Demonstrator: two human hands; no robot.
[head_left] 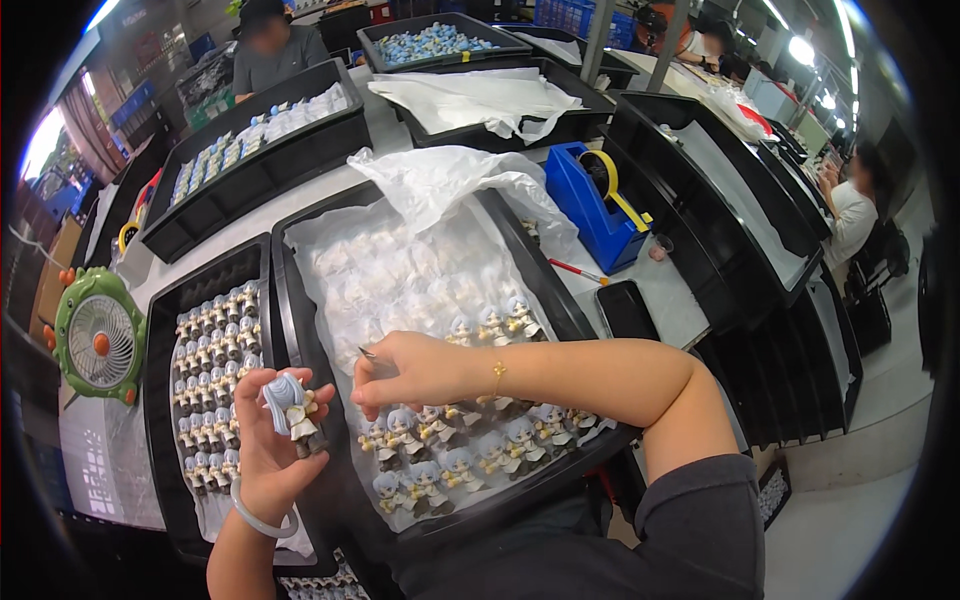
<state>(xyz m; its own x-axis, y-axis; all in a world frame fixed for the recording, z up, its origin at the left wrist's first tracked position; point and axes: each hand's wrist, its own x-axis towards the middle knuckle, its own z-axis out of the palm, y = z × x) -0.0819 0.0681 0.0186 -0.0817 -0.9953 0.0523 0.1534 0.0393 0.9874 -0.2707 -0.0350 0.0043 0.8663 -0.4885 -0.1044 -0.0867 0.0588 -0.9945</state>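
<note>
My left hand [265, 440] grips a small figurine [288, 408] with long pale blue hair, a white outfit and dark legs, raised over the gap between two trays. Close to its right, my right hand [400, 372] is closed on a slim tool; only a dark pointed tip [368, 354] shows, so its kind cannot be told. That tip stays apart from the figurine. Below both arms lies a black tray [290, 300] lined with thin white sheet, where similar figurines [459, 468] lie in rows. More of them [215, 385] fill a narrower tray [158, 470] at left.
A green fan [100, 335] stands far left. To the right are a blue tape dispenser [595, 215], a red-handled brush [578, 270] and a dark phone [626, 308]. Crumpled white sheet [440, 180] covers the tray's far end. Stacked black bins [690, 190] rise at right; people work beyond.
</note>
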